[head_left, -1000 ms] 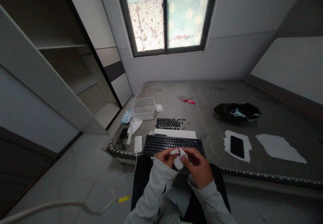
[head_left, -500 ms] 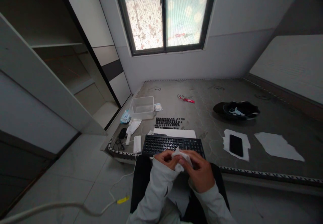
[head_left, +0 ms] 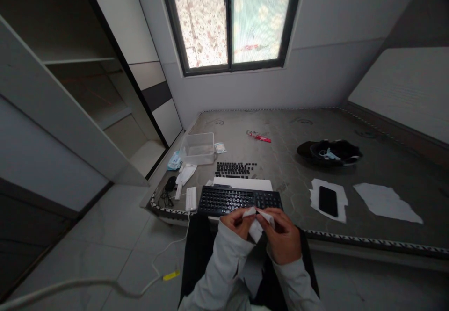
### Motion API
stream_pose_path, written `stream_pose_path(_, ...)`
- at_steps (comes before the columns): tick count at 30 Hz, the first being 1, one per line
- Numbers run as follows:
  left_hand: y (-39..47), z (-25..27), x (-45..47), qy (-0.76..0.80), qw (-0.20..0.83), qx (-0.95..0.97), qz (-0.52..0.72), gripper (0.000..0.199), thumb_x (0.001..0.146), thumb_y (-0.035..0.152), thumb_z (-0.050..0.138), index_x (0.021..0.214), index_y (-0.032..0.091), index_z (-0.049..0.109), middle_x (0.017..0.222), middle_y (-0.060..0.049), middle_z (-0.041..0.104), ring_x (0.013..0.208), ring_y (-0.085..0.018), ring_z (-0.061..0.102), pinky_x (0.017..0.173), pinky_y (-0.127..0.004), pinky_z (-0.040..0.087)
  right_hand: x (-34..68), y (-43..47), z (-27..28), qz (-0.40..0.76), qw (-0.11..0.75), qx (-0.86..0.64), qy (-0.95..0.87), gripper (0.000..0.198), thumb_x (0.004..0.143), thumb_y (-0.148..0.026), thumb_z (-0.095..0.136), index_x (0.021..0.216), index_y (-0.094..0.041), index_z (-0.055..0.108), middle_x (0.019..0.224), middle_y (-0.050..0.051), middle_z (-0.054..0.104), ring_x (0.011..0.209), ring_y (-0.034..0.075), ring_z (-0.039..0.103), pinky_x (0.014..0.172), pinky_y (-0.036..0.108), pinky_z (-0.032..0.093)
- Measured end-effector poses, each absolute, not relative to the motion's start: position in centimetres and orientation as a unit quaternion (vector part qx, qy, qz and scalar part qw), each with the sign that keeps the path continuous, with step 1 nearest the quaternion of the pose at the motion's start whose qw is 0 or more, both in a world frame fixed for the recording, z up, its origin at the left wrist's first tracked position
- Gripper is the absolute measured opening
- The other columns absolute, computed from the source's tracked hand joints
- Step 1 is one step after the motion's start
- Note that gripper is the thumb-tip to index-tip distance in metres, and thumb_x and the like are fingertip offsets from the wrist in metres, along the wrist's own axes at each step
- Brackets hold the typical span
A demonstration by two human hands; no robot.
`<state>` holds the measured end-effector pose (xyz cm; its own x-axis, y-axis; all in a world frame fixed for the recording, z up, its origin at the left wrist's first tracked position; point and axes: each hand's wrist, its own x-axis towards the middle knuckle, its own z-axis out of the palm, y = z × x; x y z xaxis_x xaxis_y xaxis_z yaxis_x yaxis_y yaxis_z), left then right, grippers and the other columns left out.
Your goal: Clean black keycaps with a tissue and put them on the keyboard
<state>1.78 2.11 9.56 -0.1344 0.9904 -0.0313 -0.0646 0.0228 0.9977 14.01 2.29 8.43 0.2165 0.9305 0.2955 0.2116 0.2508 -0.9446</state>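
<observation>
My left hand (head_left: 235, 222) pinches one side of a crumpled white tissue (head_left: 256, 230), above my lap. The other side is gripped by my right hand (head_left: 283, 238), its thumb and fingers pressed together. Between the fingertips a small dark piece shows, like a keycap, too small to be sure. Just beyond the hands lies a black keyboard (head_left: 228, 201), many of its keys looking stripped. Loose black keycaps (head_left: 233, 168) are laid in rows behind it, past a white sheet or board (head_left: 245, 184).
To the left are a clear plastic box (head_left: 198, 149), a white power strip (head_left: 191, 199) with its cable (head_left: 105, 283) on the floor, and a black mouse (head_left: 170, 184). On the right lie a phone (head_left: 328, 201) on tissue, another tissue (head_left: 387, 203) and a black cap-like item (head_left: 328, 153).
Both hands have shifted slightly right, and the tissue has been turned and spread between them. A small dark piece now shows at the fingertips.
</observation>
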Motion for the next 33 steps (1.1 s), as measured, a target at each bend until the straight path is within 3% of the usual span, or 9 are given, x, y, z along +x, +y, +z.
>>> stream_pose_path(3, 2.0, 9.3, 2.0, 0.531, 0.412, 0.477, 0.567, 0.025, 0.072, 0.034, 0.067, 0.086, 0.017, 0.079, 0.088, -0.012, 0.076, 0.076, -0.021, 0.068, 0.069, -0.03, 0.054, 13.9, 2.2, 8.0, 0.368, 0.572, -0.525, -0.511, 0.023, 0.075, -0.043, 0.068, 0.085, -0.023, 0.076, 0.089, 0.007, 0.074, 0.085, 0.023, 0.067, 0.078, 0.035, 0.055)
stream_pose_path(8, 1.8, 9.1, 2.1, 0.567, 0.329, 0.511, 0.556, 0.022, 0.065, 0.034, 0.074, 0.083, 0.023, 0.079, 0.059, -0.001, 0.054, 0.049, -0.009, 0.046, 0.043, -0.022, 0.033, 14.1, 1.9, 7.2, 0.425, 0.566, -0.521, -0.476, 0.03, 0.074, -0.045, 0.067, 0.092, -0.022, 0.073, 0.096, 0.008, 0.075, 0.09, 0.024, 0.069, 0.08, 0.035, 0.055)
stream_pose_path(12, 1.8, 8.9, 1.9, 0.559, 0.336, 0.49, 0.579, 0.021, 0.067, 0.038, 0.072, 0.076, 0.02, 0.08, 0.056, -0.002, 0.061, 0.052, -0.01, 0.05, 0.048, -0.023, 0.036, 14.3, 1.7, 7.6, 0.396, 0.542, -0.524, -0.523, 0.023, 0.078, -0.041, 0.064, 0.088, -0.022, 0.071, 0.089, 0.006, 0.074, 0.083, 0.021, 0.068, 0.074, 0.031, 0.054)
stream_pose_path(15, 2.2, 8.7, 2.0, 0.546, 0.392, 0.427, 0.605, 0.03, 0.064, 0.046, 0.074, 0.068, 0.016, 0.077, 0.056, -0.002, 0.064, 0.053, -0.01, 0.054, 0.05, -0.022, 0.038, 14.4, 1.5, 8.2, 0.369, 0.519, -0.506, -0.581, 0.016, 0.08, -0.033, 0.061, 0.088, -0.023, 0.07, 0.092, 0.005, 0.073, 0.084, 0.019, 0.067, 0.076, 0.029, 0.052)
stream_pose_path(22, 3.2, 8.4, 1.9, 0.459, 0.623, 0.284, 0.566, 0.055, 0.038, 0.059, 0.082, 0.055, 0.015, 0.054, 0.042, 0.009, 0.051, 0.039, -0.001, 0.039, 0.042, -0.015, 0.028, 14.4, 1.1, 8.0, 0.363, 0.516, -0.506, -0.588, 0.015, 0.079, -0.033, 0.062, 0.087, -0.022, 0.068, 0.081, 0.004, 0.072, 0.07, 0.017, 0.065, 0.062, 0.025, 0.051)
stream_pose_path(25, 3.3, 8.1, 1.8, 0.455, 0.643, 0.276, 0.551, 0.054, 0.036, 0.055, 0.084, 0.058, 0.013, 0.057, 0.043, 0.008, 0.054, 0.039, -0.001, 0.042, 0.043, -0.015, 0.03, 14.2, 1.1, 7.3, 0.392, 0.52, -0.521, -0.552, 0.02, 0.078, -0.037, 0.063, 0.089, -0.02, 0.067, 0.08, 0.005, 0.071, 0.066, 0.017, 0.063, 0.057, 0.025, 0.05)
stream_pose_path(33, 2.4, 7.8, 2.4, 0.406, 0.651, 0.233, 0.597, 0.042, 0.038, 0.038, 0.09, 0.067, 0.015, 0.069, 0.052, 0.005, 0.068, 0.046, -0.002, 0.056, 0.05, -0.014, 0.043, 14.3, 1.5, 7.6, 0.476, 0.554, -0.498, -0.468, 0.029, 0.075, -0.043, 0.068, 0.091, -0.02, 0.066, 0.086, 0.006, 0.072, 0.075, 0.018, 0.066, 0.066, 0.026, 0.053)
